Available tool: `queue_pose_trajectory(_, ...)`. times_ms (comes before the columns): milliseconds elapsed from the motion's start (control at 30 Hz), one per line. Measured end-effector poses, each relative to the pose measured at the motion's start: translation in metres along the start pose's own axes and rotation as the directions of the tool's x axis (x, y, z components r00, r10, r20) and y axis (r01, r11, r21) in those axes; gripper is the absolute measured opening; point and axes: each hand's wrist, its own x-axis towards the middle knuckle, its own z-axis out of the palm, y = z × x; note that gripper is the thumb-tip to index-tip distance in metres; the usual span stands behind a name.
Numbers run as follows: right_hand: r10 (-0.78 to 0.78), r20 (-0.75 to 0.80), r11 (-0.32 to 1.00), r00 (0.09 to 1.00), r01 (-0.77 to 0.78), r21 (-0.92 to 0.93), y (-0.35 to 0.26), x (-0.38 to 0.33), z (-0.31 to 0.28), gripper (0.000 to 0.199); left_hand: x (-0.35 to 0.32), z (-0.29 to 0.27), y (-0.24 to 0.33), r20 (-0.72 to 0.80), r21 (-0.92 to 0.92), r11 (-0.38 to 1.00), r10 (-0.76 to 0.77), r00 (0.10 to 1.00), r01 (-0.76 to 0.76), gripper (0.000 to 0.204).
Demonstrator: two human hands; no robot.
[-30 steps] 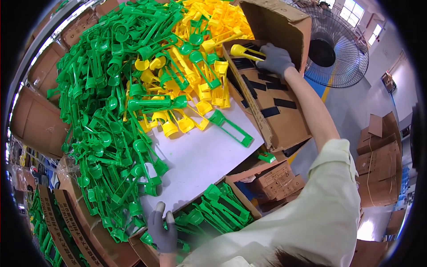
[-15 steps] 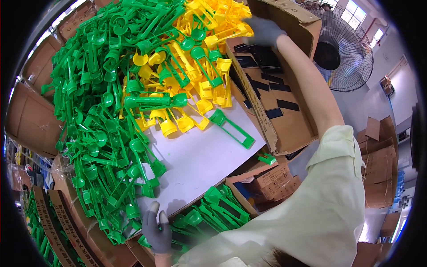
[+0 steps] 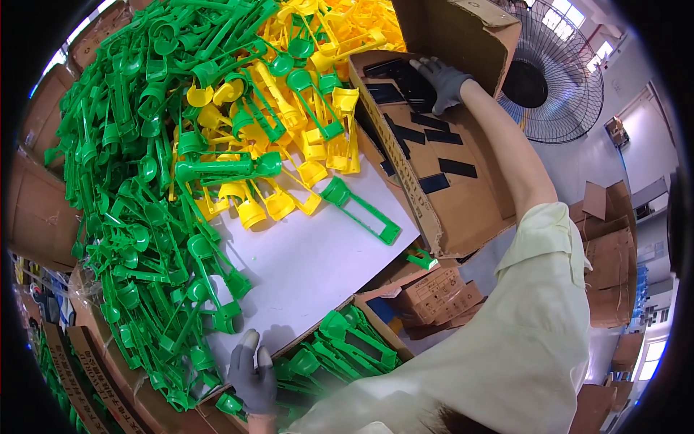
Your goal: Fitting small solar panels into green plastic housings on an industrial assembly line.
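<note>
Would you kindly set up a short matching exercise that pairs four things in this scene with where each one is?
Things:
1. right hand
2. left hand
3. lone green part
4. fan

Places:
A. at the near edge of the white table
B. lying alone on the white surface
C. standing behind the cardboard box
D. inside the box, on black pieces

Pairs: 1-D, 2-A, 3-B, 4-C
</note>
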Motion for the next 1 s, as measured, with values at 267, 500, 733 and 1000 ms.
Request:
queue_pose_trajectory(267, -0.061, 0.060, 0.995, 0.996, 0.056, 0.083, 0.015, 0.009, -0.001, 0.117, 0.002, 0.005, 0.000, 0.028, -0.017, 0.999, -0.036, 0.999, 0.037, 0.029)
queue_pose_trajectory(500, -0.090, 0.078, 0.993, 0.993, 0.084, 0.084, 0.010, 0.026, -0.017, 0.109, 0.003, 0.010, -0.003, 0.074, -0.002, 1.000, -0.029, 0.997, 0.030, 0.029)
queue_pose_trajectory(733, -0.082, -0.004, 0.996, 0.997, 0.082, 0.044, 0.017, 0.025, -0.015, 0.107, 0.001, 0.010, -0.006, 0.085, -0.008, 0.996, -0.087, 0.993, 0.088, 0.029)
queue_pose_trajectory(1000, -0.061, 0.014, 0.998, 0.998, 0.062, -0.015, 0.017, 0.029, -0.004, 0.094, 0.002, 0.014, -0.007, 0.081, 0.000, 0.997, -0.077, 0.994, 0.077, 0.029)
